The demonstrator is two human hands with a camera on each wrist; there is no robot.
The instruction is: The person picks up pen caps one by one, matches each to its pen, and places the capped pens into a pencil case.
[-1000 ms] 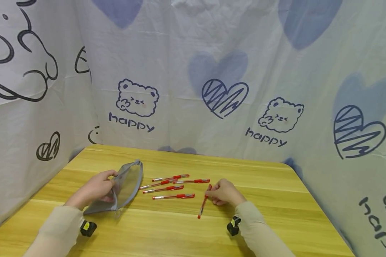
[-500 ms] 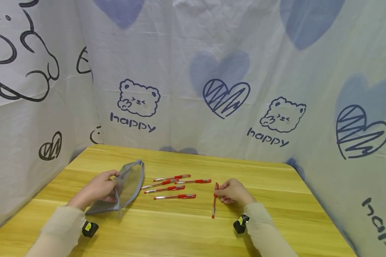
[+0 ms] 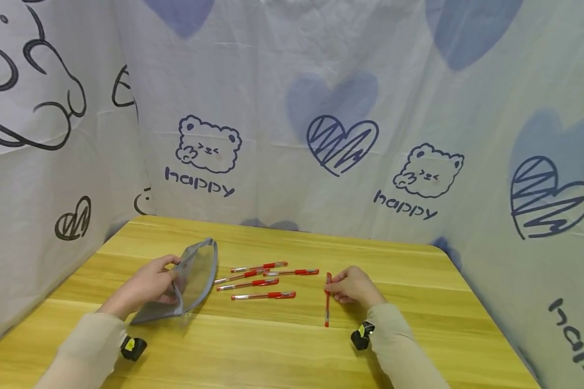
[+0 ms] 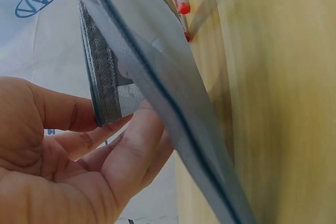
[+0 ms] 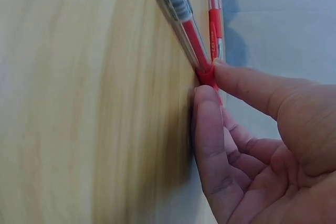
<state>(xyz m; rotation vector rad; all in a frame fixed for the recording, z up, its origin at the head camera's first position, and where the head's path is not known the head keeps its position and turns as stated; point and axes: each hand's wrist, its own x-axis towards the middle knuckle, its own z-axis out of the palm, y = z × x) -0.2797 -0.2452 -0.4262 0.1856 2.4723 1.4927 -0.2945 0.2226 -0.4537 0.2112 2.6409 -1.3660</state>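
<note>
My left hand (image 3: pixel 148 285) pinches the edge of a grey zip pouch (image 3: pixel 200 274) with see-through mesh sides. The pouch stands tilted on the table at the left, its mouth spread. Up close in the left wrist view, thumb and fingers grip the zip edge (image 4: pixel 107 85). My right hand (image 3: pixel 356 286) pinches a clear-barrelled red pen (image 3: pixel 327 310) near its red grip, between thumb and forefinger. This pen points toward the person. Several similar red pens lie between the hands, one of them the nearest pen (image 3: pixel 264 295).
All of this is on a yellow wood-grain table (image 3: pixel 253 351). White cloth (image 3: pixel 272 194) printed with hearts and bears hangs along its back and sides. Black wrist cameras, such as the left one (image 3: pixel 133 348), sit at both cuffs.
My right hand has moved to the right with the red pen, away from the other pens, and the pen has swung from slanted to nearly straight. The left hand and pouch stay about where they were.
</note>
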